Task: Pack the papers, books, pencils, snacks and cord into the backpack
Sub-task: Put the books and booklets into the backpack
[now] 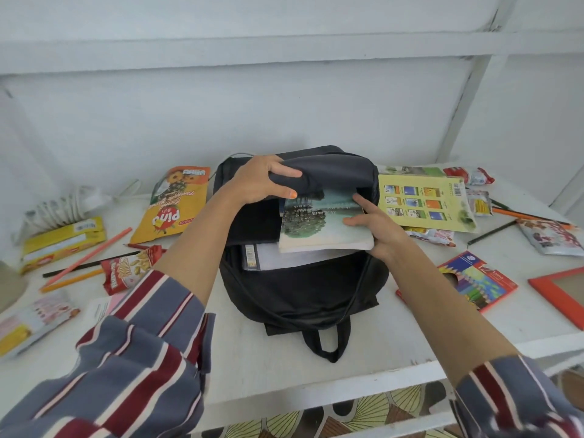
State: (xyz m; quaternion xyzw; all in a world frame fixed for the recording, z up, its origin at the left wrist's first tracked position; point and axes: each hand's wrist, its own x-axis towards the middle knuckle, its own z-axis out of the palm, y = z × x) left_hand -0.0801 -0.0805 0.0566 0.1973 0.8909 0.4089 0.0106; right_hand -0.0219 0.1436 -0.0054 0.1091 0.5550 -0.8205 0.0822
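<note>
left hand (pixel 264 181): clamped on the flap of the backpack (pixel 300 295)
right hand (pixel 377 227): pinching the book (pixel 316 226)
risk: if the flap sags, the book corner may snag the opening

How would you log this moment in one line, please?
left hand: holds backpack open; right hand: grips book, partly inside; snacks: unpacked

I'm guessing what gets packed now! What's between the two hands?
The head view shows a tree-cover book between them, half inside the backpack. The left hand grips the backpack's flap; the right hand holds the book's edge.
</note>
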